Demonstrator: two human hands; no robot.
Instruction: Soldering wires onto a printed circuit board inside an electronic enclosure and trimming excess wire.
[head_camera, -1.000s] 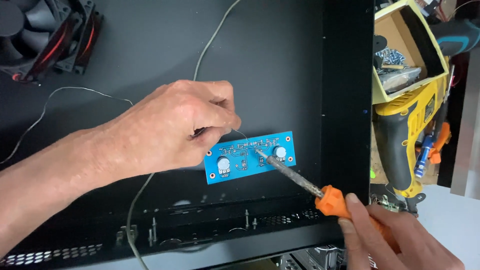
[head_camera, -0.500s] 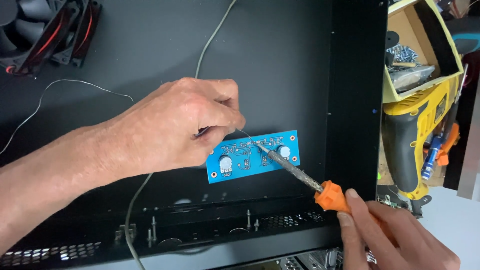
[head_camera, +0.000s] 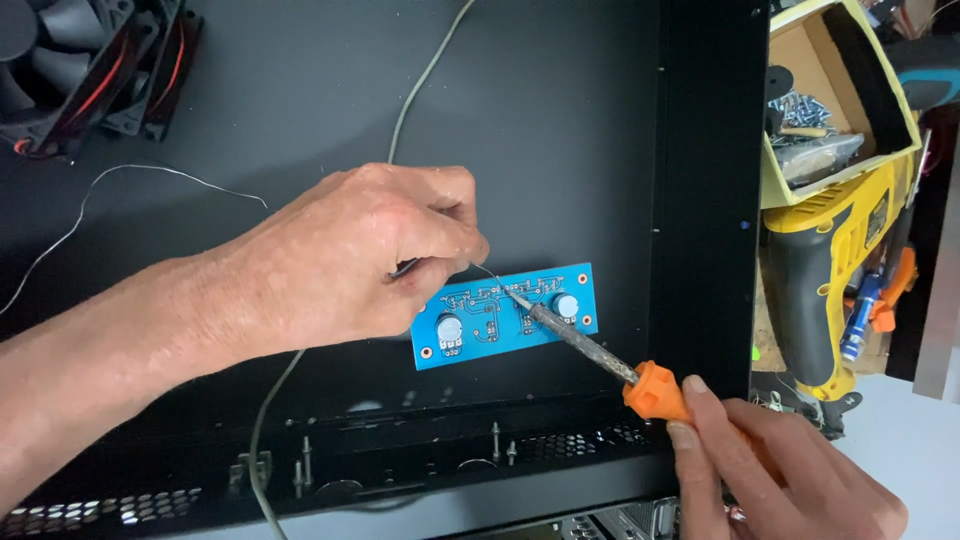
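A small blue circuit board (head_camera: 478, 318) lies on the floor of a black metal case (head_camera: 560, 130). My left hand (head_camera: 370, 255) sits just left of the board, its fingers pinched on a thin wire (head_camera: 484, 272) whose end reaches the top of the board. My right hand (head_camera: 775, 465) at the lower right grips a soldering iron (head_camera: 590, 348) by its orange handle. The iron's dark tip rests on the board where the wire ends. A grey cable (head_camera: 425, 80) runs from the top of the case down under my left hand.
Black fans with red wiring (head_camera: 90, 60) sit at the top left, with a thin loose wire (head_camera: 120, 185) nearby. Right of the case wall stand a yellow drill (head_camera: 820, 270) and a yellow box of screws (head_camera: 830, 100). Perforated metal and screw posts (head_camera: 400, 450) line the near edge.
The view has shifted slightly. Both hands keep their grip, with the iron's tip staying on the board by the wire.
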